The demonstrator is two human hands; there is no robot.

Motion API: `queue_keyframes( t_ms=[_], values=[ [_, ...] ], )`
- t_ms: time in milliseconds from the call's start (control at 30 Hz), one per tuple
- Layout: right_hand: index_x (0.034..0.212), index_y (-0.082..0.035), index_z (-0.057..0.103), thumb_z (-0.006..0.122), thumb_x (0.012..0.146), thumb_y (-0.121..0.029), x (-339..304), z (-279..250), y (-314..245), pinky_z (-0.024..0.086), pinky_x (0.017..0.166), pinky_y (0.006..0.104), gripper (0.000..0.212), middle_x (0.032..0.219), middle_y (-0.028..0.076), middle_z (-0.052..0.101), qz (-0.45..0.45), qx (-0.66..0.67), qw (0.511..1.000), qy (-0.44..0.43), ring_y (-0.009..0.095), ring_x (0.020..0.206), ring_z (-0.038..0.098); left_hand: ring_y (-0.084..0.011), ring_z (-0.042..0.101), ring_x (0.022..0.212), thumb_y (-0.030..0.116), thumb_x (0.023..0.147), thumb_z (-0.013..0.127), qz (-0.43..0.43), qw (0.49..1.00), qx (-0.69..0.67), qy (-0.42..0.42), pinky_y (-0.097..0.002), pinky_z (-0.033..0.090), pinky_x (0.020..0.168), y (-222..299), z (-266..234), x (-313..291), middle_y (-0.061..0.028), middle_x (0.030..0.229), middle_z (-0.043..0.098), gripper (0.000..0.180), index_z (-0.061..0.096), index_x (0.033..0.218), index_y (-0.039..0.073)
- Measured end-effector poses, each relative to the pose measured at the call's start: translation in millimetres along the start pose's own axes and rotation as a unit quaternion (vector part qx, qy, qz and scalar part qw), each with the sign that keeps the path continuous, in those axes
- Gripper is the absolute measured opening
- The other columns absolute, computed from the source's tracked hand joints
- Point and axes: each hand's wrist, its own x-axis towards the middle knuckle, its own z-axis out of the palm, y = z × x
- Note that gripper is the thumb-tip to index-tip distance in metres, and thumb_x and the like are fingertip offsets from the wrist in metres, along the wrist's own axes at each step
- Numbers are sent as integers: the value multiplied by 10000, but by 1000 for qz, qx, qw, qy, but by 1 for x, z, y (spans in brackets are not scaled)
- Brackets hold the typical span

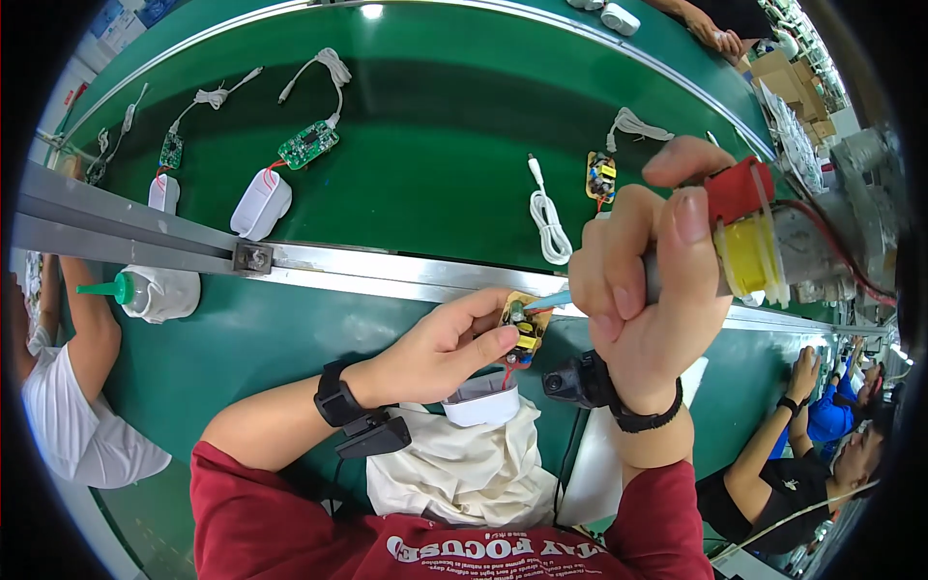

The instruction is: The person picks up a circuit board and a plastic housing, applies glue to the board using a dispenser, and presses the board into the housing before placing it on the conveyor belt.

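Observation:
My left hand [435, 346] pinches a small circuit board [526, 340] between thumb and fingers, tilted up above the worktable. Thin red wires run from the board's lower end to an open white plastic housing [481, 406] just below. My right hand [646, 290] is wrapped around a glue dispenser [746, 256] bound with red and yellow tape, its thumb near the red part. A tapered light-blue nozzle [553, 301] comes out past the fingers. Its tip is at the board's upper edge, near a green component; whether it touches cannot be made out.
A crumpled cream cloth [459, 474] lies under the housing. Beyond a metal rail [387, 278], a green belt [416, 174] carries wired boards, white housings and coiled cables. A wrapped bottle [162, 294] with a green spout stands left. Other people work at both sides.

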Motion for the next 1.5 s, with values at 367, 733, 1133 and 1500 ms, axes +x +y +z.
queue_keyframes(
  t_ms=[367,733,1133,1500],
  values=[
    [976,-94,384,471,964,-312,-6,-3,22,195,315,243,236,454,-6,302,-5,7,1000,-10,85,314,249,-88,530,1056,115,1002,432,-12,999,26,-15,-252,434,917,-1,-10,1,-50,1170,547,371,390,1346,-18],
    [967,-91,400,470,962,-263,-7,-13,22,195,312,238,186,446,3,313,-36,-17,999,-6,82,314,241,-96,530,1067,125,1002,436,-2,1000,15,-14,-258,432,927,-8,-2,4,-51,1176,546,382,383,1354,-16],
    [959,-69,391,482,955,-226,4,-17,7,204,311,237,181,448,2,323,-46,-29,998,-20,75,314,234,-100,522,1084,109,998,437,12,1000,27,-8,-262,427,937,0,6,8,-62,1218,526,372,382,1343,-19],
    [1008,-56,389,492,951,-228,4,-16,-9,198,336,231,208,469,-9,333,-34,-10,999,6,59,339,242,-101,518,1085,96,989,454,3,999,50,-11,-270,435,932,7,16,8,-63,1210,530,379,379,1341,-20]
  ],
)
